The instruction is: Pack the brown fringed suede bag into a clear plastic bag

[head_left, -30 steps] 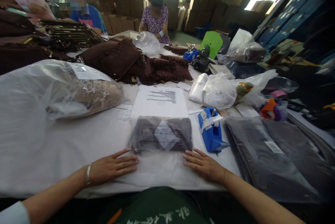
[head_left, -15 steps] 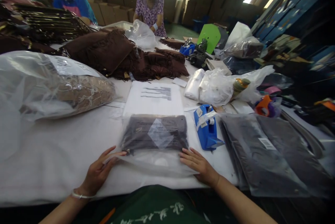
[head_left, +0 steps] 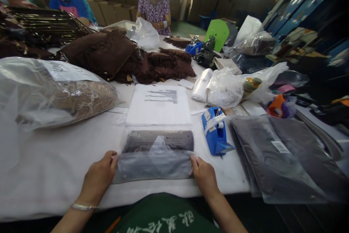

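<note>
The flap [head_left: 147, 165] of the clear bag [head_left: 156, 155] had since moved up over its dark contents [head_left: 180, 139], left hand [head_left: 102, 171] and right hand [head_left: 204, 171] pinching the flap's corners. The bag lay on the tabletop [head_left: 79, 153] near a blue tape dispenser [head_left: 216, 136].

A: What's sitting at the left hand [head_left: 100, 173]?
B: Thin silvery bangle [head_left: 84, 207], circling the wrist. Both forearms [head_left: 223, 207] are showing bare.
A: And the front?
B: Dark green cloth [head_left: 155, 207] is covering the torso, its outline curving. White brush-like characters [head_left: 173, 223] are slanting across. Narrow orange strip [head_left: 112, 224] is showing low on the left.
</note>
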Motion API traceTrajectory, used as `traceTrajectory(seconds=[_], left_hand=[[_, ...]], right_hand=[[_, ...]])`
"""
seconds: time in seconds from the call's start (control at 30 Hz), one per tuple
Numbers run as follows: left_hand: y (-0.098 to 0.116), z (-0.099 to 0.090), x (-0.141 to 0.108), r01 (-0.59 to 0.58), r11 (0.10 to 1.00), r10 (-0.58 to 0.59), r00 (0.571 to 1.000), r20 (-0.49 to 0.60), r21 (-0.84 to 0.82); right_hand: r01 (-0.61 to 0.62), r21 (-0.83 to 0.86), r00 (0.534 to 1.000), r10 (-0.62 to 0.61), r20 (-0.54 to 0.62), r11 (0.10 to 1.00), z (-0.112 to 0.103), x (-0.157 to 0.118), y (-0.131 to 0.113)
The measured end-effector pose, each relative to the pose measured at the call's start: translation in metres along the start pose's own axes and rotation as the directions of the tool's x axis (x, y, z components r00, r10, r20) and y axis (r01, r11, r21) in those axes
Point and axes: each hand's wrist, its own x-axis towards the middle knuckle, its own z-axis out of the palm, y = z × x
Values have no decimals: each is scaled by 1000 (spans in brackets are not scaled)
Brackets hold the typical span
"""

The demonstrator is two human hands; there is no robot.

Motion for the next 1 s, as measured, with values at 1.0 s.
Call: traceTrajectory(seconds=[1.0], left_hand=[[90, 43, 37, -456, 774, 358, 888, -289, -440]], right_hand=[[-5, 586, 823, 336, -458, 810, -72, 15, 94]])
